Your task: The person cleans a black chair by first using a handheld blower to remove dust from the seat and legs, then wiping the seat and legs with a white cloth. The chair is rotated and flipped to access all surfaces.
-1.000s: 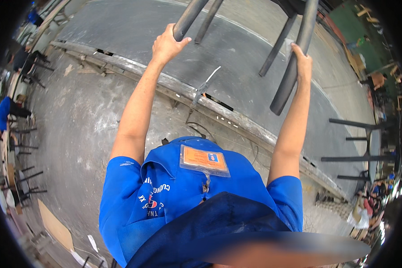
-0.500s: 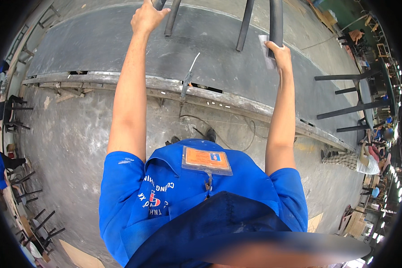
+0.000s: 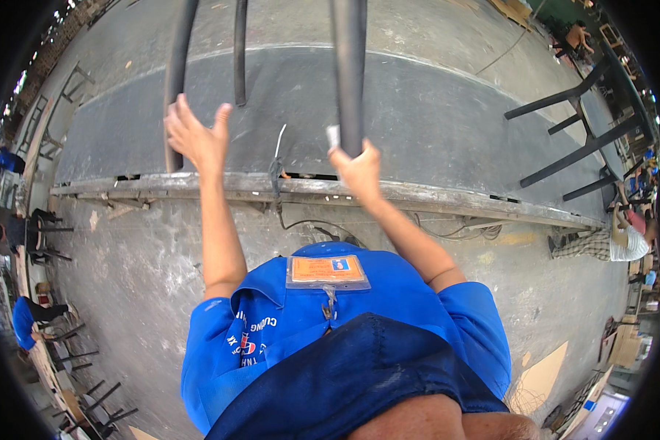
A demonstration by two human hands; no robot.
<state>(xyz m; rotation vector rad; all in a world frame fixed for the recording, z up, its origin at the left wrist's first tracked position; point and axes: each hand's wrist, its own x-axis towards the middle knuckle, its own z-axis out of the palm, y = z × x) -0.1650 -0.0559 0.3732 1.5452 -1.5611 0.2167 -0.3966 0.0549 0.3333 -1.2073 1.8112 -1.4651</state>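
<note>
Dark, slender chair legs come down from the top edge of the view, and the rest of that piece is out of sight. My left hand (image 3: 200, 141) is open, fingers spread, beside the left chair leg (image 3: 177, 81); whether it touches the leg I cannot tell. My right hand (image 3: 359, 172) is closed round the lower end of the right chair leg (image 3: 350, 70). A small white sheet or pad (image 3: 333, 136) shows at the fingers of that hand. Between and behind these hangs a thinner leg (image 3: 240, 55).
Below the legs runs a long dark-topped workbench (image 3: 433, 125). An air blow gun (image 3: 276, 169) with a thin pale nozzle and a hose lies at its near edge. Another dark chair (image 3: 587, 136) rests at the bench's right end. A person (image 3: 623, 238) is beyond it.
The legs and both hands have come nearer and to the left in view. My left hand has let go of the dark leg and spread its fingers. My right hand keeps its grip.
</note>
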